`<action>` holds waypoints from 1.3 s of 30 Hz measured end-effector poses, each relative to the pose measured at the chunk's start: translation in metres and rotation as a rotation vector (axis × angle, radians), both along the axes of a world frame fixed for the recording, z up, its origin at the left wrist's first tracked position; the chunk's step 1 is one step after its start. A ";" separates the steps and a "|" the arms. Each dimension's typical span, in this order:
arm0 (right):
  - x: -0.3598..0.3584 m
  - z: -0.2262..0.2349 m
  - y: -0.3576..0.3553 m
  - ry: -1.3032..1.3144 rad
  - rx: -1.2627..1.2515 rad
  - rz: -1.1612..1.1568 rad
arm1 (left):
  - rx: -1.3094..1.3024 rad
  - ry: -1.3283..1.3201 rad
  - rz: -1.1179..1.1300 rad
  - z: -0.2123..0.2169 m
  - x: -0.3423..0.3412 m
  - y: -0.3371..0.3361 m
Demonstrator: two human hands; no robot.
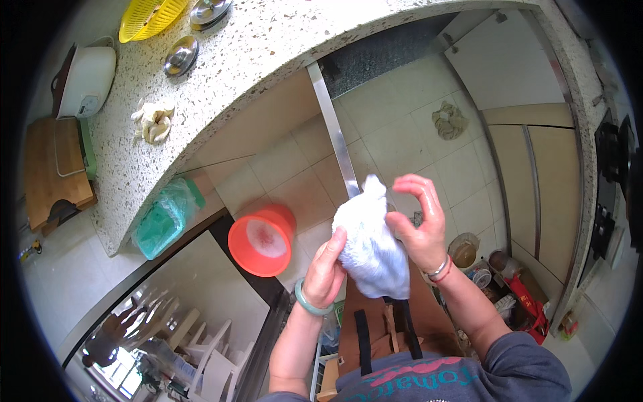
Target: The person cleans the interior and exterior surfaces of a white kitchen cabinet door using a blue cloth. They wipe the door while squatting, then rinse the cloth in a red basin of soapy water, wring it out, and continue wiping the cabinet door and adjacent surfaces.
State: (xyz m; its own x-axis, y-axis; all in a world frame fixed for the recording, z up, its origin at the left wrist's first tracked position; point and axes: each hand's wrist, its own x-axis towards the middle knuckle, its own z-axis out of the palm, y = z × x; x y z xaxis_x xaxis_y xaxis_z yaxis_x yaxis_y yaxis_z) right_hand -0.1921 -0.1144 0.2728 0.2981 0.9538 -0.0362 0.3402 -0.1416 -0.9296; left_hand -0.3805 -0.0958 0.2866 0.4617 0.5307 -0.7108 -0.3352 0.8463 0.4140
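Note:
A white, damp-looking cloth point(375, 248) hangs bunched in front of me, at about the height of my waist. My left hand point(323, 268), with a pale green bangle at the wrist, grips its left side, the thumb lying over the fabric. Just right of the cloth is my right hand point(423, 228), its fingers curved and spread from the thumb; it seems to hold nothing. A silver bracelet and a red string circle that wrist. To the left on the floor stands an orange-red bucket point(289, 228) with cloudy, sudsy liquid inside.
A speckled counter point(261, 53) curves overhead, bearing a crumpled cloth point(154, 122), metal lids point(181, 56) and a yellow basket point(144, 20). Below it is a green lined bin point(157, 231). A metal-edged panel point(333, 130) juts toward me. A rag point(449, 120) lies on the tiles.

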 end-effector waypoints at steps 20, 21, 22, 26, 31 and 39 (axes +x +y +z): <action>0.047 0.034 -0.042 0.790 0.035 -0.084 | 0.536 0.422 0.060 0.051 -0.062 -0.009; 0.039 0.020 -0.032 0.785 0.009 -0.143 | 0.524 0.501 0.018 0.039 -0.057 0.000; 0.027 0.004 -0.021 0.875 -0.027 -0.144 | 0.784 0.787 -0.179 0.011 -0.049 0.010; -0.023 -0.060 -0.020 0.274 -0.152 0.010 | 0.716 0.616 -0.054 -0.073 -0.002 0.007; -0.033 -0.061 -0.016 0.301 -0.243 -0.082 | 0.553 0.482 0.147 -0.082 0.020 -0.010; -0.031 -0.065 0.021 0.122 -0.200 -0.114 | 0.609 0.649 0.133 -0.095 0.037 0.019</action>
